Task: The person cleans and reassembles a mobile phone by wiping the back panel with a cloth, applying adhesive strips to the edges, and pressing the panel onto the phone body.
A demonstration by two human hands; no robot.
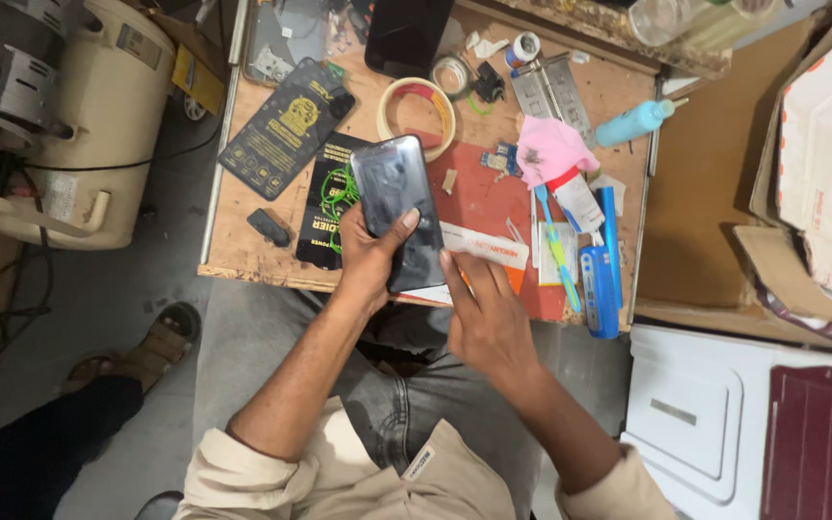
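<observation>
Seen from above: a small wooden table (243,252) with a worn top, crowded with repair things, standing on a grey floor. To its left, a cream machine housing (113,116) with cables; to its right, cardboard boxes (715,183) and a white case (695,414); at the lower left, somebody else's sandalled foot (151,349).

Over the near edge of the table, a dark smartphone (404,207) held upright in the left hand (368,255) — thumb pressed on the glass, other fingers wrapped behind it. Right hand (486,313) just beside the phone's lower right corner, fingers loosely spread, fingertips touching or almost touching the phone's edge; holding nothing that can be seen.

Behind the phone, a red mat (479,197) and a roll of tape (416,106) near the middle of the table. Towards the left edge, black screen-protector packets (286,130) and a small dark piece (268,227). Towards the right edge, a pink cloth (551,149), a blue squeeze bottle (633,122), a toothbrush (556,241) and a blue tool (599,289) at the near right corner.

Hard to tell: the phone's screen — only reflections on it, on or off not clear. Far edge of the table cut by the frame, with a black device (406,34) only partly in view. Small items at the far side too tiny to identify. White papers (483,248) partly hidden under the phone and the right hand.
</observation>
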